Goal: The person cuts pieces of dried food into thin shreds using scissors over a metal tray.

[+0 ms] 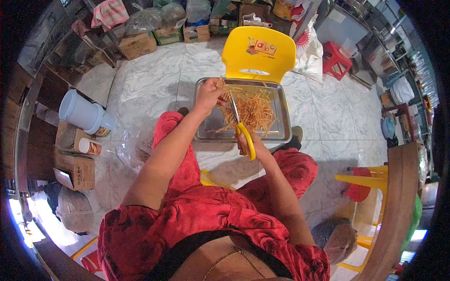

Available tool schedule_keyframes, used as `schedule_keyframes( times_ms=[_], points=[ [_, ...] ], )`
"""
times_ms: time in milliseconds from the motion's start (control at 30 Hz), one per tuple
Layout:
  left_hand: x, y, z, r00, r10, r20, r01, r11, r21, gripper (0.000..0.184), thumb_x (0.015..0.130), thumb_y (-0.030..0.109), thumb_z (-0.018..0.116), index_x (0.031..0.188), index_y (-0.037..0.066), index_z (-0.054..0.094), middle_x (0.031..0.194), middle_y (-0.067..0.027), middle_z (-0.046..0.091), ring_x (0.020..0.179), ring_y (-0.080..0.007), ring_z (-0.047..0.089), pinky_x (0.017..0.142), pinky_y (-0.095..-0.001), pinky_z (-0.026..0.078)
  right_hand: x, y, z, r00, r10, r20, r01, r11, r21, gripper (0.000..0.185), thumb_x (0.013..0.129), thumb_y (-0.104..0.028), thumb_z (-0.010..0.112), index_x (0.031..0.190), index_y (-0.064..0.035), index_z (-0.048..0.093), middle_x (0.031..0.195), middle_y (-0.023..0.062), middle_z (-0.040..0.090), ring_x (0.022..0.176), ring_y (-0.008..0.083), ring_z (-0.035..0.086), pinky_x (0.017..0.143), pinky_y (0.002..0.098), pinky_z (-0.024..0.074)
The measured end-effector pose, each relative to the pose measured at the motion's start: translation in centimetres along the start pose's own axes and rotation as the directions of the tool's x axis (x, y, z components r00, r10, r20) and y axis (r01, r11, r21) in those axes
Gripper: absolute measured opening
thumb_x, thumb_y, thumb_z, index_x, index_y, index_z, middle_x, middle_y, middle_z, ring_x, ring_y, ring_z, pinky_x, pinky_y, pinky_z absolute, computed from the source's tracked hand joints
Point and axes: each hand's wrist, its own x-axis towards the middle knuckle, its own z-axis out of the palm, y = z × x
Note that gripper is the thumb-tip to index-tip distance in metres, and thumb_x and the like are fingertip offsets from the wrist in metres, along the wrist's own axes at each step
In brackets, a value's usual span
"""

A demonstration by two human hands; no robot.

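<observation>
My right hand (253, 144) is closed round the yellow handles of a pair of scissors (241, 131), whose metal blades point up and left over the tray. At the tray's upper left, my left hand (209, 97) pinches a thin, light-brown dried piece (221, 84); its exact kind is unclear. The blade tips lie close to that piece, though whether they touch it is hard to tell. Below both hands, a heap of thin brown dried strips (255, 110) fills the middle and right of a rectangular metal tray (206, 132).
The tray's far edge meets a yellow child's chair (258, 49). White buckets (79, 110) and cardboard boxes (77, 172) stand to the left on the marble-patterned floor (145, 84). A red stool (335, 61) is at the far right, and a yellow stool (363, 180) stands nearer, beside a wooden edge (402, 187).
</observation>
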Motion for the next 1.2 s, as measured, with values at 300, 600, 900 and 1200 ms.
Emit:
schedule_keyframes(
  times_ms=[300, 600, 900, 1200],
  points=[
    [0.0, 0.1, 0.0, 1.0, -0.029, 0.001, 0.029, 0.999, 0.02, 0.022, 0.081, 0.007, 0.055, 0.1, 0.003, 0.046, 0.077, -0.0069, 0.057, 0.054, -0.0139, 0.057, 0.042, -0.0236, 0.047, 0.0, -0.7, 0.6, 0.992, 0.06, -0.107, -0.035, 0.976, 0.213, 0.025, 0.084, -0.03, 0.057, 0.094, -0.0083, 0.049, 0.054, -0.0021, 0.043, 0.04, 0.0076, 0.041, 0.033, 0.0231, 0.0329],
    [0.1, 0.0, -0.2, 0.999, -0.035, 0.011, 0.035, 0.999, -0.008, 0.02, 0.082, 0.012, 0.056, 0.098, 0.003, 0.047, 0.078, -0.0072, 0.057, 0.056, -0.0139, 0.057, 0.043, -0.0243, 0.048, 0.1, -0.2, 0.0, 0.995, 0.042, -0.095, -0.033, 0.995, 0.096, 0.038, 0.083, -0.035, 0.058, 0.104, -0.0053, 0.049, 0.05, -0.003, 0.041, 0.04, 0.0066, 0.041, 0.034, 0.0224, 0.035],
    [0.3, 0.3, -1.0, 0.995, -0.099, 0.007, 0.099, 0.995, -0.006, 0.015, 0.084, 0.017, 0.055, 0.087, 0.003, 0.05, 0.07, -0.0065, 0.057, 0.051, -0.0148, 0.057, 0.041, -0.0251, 0.047, 0.2, 0.0, -0.6, 0.994, 0.069, -0.086, -0.073, 0.996, -0.046, 0.038, 0.084, -0.033, 0.057, 0.109, -0.0052, 0.048, 0.054, -0.0021, 0.043, 0.04, 0.0068, 0.041, 0.036, 0.022, 0.037],
    [0.3, 0.3, -0.8, 0.994, -0.102, 0.038, 0.1, 0.993, 0.06, 0.013, 0.085, 0.016, 0.053, 0.085, 0.003, 0.051, 0.07, -0.0058, 0.058, 0.051, -0.0132, 0.057, 0.04, -0.0244, 0.047, -0.4, -0.9, 0.1, 0.997, 0.006, -0.073, -0.011, 0.997, -0.071, 0.034, 0.083, -0.035, 0.055, 0.093, -0.0028, 0.049, 0.058, 0.0009, 0.046, 0.04, 0.0089, 0.045, 0.037, 0.0241, 0.0413]
  ],
)
